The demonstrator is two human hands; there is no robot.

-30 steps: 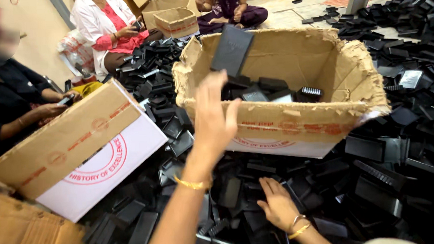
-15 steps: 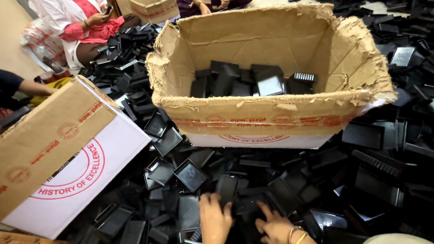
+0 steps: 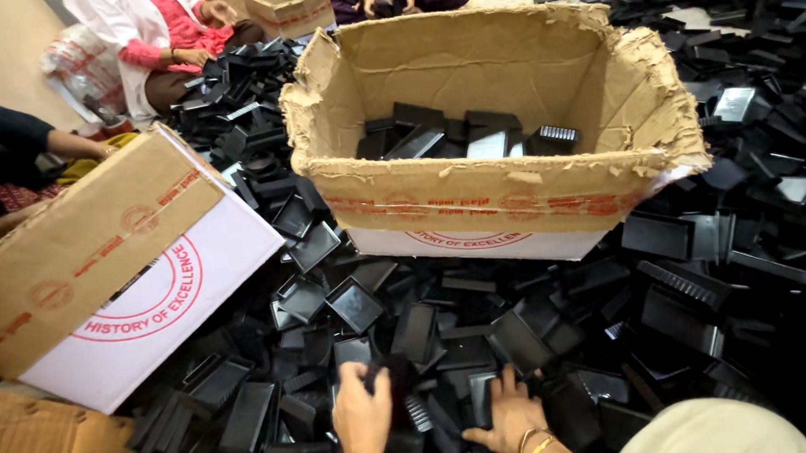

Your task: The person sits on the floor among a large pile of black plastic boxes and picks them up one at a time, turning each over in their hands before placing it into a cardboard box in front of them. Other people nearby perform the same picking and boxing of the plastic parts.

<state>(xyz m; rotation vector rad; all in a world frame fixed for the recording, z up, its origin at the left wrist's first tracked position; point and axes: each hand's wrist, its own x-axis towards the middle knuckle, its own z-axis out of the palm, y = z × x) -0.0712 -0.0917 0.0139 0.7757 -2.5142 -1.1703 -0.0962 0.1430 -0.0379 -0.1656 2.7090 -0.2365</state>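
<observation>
**Loose grips over a sliding heap**

The heap of black plastic trays [image 3: 537,330] is covering the floor in front of the person, lying at every angle and overlapping; because nothing is stacked flat, pulling one piece out is likely to set its neighbours sliding, and a neighbour could be lifted along with it.

The open cardboard box [image 3: 503,203] is sitting just beyond the heap, its near rim torn and ragged, with a few trays lying at its bottom. That soft, frayed rim is sagging unevenly, so a tray could catch on it and drop back onto the heap.

The tilted carton [image 3: 102,270] to the left is leaning over the trays; its lower corner is resting among them, and it may shift if pieces beneath it are dragged away.

The left hand [image 3: 362,417] is curling over the edge of a dark tray [image 3: 395,383] near the bottom of the view, fingers wrapped round it in a loose pinch, which could let the smooth plastic slip. The right hand [image 3: 510,418] is lying spread on the pieces just beside it, fingers splayed and pressing down, closed on nothing that I can tell. Thin tray edges might scrape bare fingers.
</observation>
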